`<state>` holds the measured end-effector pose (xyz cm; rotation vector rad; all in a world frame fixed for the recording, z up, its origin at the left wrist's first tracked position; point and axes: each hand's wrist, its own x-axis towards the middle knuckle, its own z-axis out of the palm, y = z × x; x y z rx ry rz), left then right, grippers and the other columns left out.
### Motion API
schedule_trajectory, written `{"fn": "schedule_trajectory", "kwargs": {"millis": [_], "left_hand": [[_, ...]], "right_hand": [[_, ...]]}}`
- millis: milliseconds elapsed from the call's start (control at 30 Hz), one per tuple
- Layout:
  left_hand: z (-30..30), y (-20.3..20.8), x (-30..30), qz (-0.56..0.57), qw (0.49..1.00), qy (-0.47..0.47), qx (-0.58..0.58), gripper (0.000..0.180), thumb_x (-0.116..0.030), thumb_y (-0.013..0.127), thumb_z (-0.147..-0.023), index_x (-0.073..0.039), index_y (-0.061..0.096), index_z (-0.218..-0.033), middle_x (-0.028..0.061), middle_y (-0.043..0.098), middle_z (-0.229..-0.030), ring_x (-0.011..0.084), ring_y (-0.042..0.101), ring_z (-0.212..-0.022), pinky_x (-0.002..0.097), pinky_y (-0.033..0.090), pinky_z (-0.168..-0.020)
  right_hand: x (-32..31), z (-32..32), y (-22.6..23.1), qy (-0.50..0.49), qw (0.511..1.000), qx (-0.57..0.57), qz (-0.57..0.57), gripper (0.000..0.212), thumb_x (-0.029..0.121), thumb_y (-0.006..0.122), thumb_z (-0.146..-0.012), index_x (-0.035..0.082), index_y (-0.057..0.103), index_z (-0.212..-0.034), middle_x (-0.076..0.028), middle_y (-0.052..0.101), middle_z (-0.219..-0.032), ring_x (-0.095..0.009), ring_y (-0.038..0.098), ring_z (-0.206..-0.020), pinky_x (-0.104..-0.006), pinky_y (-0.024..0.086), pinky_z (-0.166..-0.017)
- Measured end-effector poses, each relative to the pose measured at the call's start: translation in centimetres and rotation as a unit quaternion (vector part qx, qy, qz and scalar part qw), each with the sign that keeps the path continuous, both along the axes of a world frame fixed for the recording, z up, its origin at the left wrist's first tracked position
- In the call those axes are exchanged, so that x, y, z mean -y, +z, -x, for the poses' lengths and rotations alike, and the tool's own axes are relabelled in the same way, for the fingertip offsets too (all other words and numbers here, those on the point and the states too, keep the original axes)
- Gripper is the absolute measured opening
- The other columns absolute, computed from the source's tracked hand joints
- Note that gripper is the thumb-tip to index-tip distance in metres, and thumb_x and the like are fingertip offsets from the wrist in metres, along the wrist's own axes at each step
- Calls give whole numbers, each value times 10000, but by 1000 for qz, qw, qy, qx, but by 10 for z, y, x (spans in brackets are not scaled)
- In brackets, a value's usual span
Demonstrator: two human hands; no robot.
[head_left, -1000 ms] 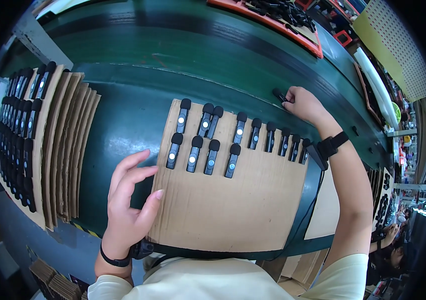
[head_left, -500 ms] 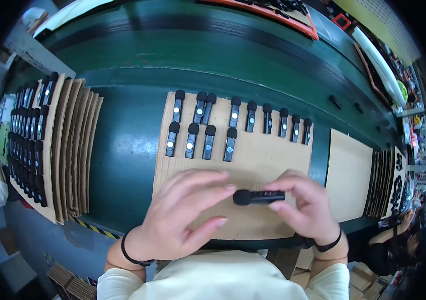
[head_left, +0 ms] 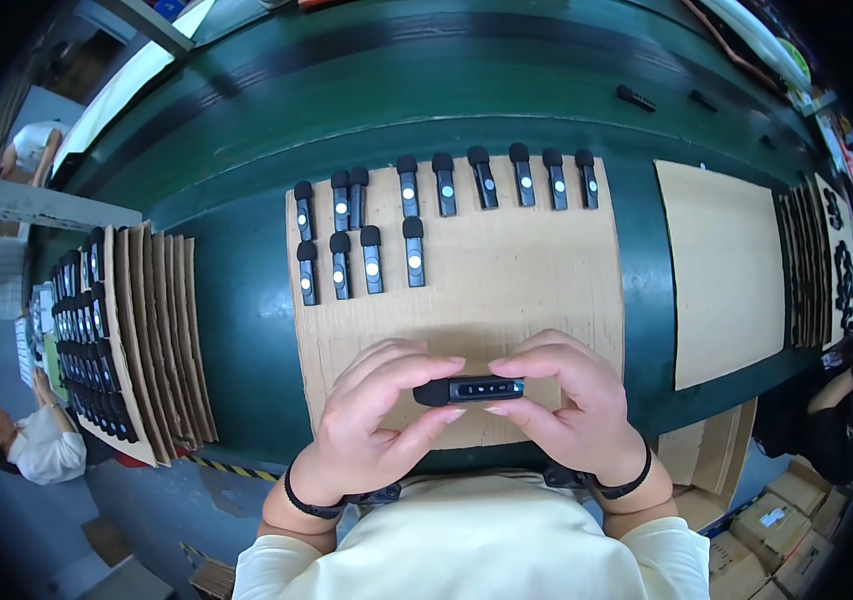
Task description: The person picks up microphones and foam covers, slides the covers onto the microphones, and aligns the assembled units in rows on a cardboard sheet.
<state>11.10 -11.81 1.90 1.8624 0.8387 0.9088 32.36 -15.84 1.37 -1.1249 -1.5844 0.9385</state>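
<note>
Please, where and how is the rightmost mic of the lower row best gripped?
Probably pinch the mic by the two long sides of its body, coming from the lower right: the body is slim and straight below the rounder, bulkier head, and the nearest mics lie above and to its left.

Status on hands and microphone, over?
Left hand and right hand pinching black microphone. Held above cardboard sheet. Other microphones beyond, apparently not blocking.

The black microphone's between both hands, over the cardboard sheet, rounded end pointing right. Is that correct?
Not quite: in the head view, the rounded end of the black microphone points left. It is between the left hand and right hand, over the cardboard sheet.
</note>
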Motion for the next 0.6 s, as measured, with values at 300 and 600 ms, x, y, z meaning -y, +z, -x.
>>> {"fn": "schedule_trajectory", "kwargs": {"millis": [300,600], "left_hand": [[-2,-3,-1,-34,999,-17,10,309,-49,788,-735,4,659,-1012,109,666,-898,238,625,-853,453,472,-931],[-7,0,0,-33,999,-9,19,303,-58,787,-731,-8,662,-1001,103,664,-888,230,619,-835,456,467,-934]], "right_hand": [[1,-2,-10,20,999,-2,-48,329,70,820,-750,31,657,-1034,-91,658,-890,-207,621,-749,-290,481,-651],[0,0,-11,16,998,-10,-64,279,51,801,-769,29,654,-1005,-86,646,-892,-212,613,-751,-298,482,-655]]}}
